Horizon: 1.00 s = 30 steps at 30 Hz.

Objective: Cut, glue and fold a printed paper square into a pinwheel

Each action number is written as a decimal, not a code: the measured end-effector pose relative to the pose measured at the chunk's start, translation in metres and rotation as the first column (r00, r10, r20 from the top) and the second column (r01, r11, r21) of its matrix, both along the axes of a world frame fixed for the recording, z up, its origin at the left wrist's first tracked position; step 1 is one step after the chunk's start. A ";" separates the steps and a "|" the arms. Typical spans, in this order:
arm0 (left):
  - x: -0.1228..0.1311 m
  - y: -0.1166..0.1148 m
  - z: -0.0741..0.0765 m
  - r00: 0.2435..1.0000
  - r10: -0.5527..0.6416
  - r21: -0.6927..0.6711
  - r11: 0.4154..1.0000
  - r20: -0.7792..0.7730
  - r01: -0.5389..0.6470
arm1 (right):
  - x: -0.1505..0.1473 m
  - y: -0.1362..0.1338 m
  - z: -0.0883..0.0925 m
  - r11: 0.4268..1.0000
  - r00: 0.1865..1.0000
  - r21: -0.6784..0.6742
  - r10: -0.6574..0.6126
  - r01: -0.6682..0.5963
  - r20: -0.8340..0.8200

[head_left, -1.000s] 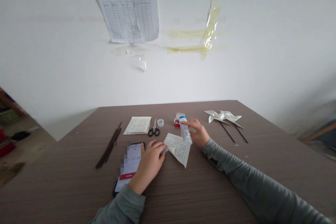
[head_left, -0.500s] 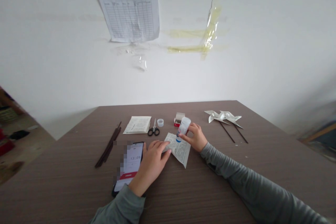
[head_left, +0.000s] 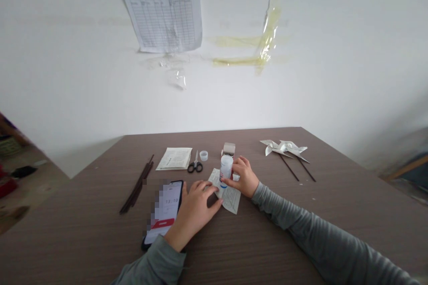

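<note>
While the left hand (head_left: 197, 213) lay flat, pressing a creased, printed white paper sheet (head_left: 232, 200) beside a black smartphone (head_left: 163, 211), the right hand (head_left: 244, 177) grasped an upright white plastic bottle (head_left: 226, 167), its end on the sheet at lower centre; black-handled scissors (head_left: 195, 165) lay farther off.

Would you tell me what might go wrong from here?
The bottle is upside down in the right hand over the paper, so it might leak onto it. The left hand holds that paper beside the phone, so a slip could smear the phone.
</note>
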State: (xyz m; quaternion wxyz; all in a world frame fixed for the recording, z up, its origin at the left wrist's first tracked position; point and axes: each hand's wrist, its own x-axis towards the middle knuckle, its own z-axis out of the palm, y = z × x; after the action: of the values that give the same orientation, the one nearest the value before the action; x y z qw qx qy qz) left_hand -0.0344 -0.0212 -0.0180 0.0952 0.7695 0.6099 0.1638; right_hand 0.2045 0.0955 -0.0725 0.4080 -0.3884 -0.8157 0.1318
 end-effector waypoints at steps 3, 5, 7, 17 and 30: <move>0.000 0.000 0.001 1.000 -0.006 -0.016 1.000 -0.004 0.006 | -0.001 -0.001 0.000 1.000 1.000 0.003 0.025 -0.025 0.006; -0.001 0.001 0.000 1.000 -0.012 -0.009 1.000 -0.001 0.012 | 0.000 -0.002 0.000 0.999 0.999 0.012 0.032 -0.032 0.008; -0.001 0.002 -0.002 1.000 -0.016 0.002 1.000 0.004 0.016 | 0.000 -0.002 0.000 0.999 0.999 0.028 0.029 -0.029 0.016; -0.002 0.001 0.000 1.000 -0.015 -0.030 0.999 0.006 0.015 | -0.001 -0.004 0.003 0.999 0.999 0.044 0.022 -0.024 0.031; -0.001 0.000 0.002 1.000 -0.014 -0.038 0.999 -0.004 0.013 | 0.002 0.002 -0.004 0.999 1.000 0.043 0.010 -0.011 0.021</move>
State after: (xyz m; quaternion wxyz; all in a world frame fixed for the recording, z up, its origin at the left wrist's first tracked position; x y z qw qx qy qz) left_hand -0.0350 -0.0216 -0.0155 0.1096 0.7720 0.6079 0.1501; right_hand 0.2065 0.0978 -0.0768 0.4071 -0.3765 -0.8246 0.1122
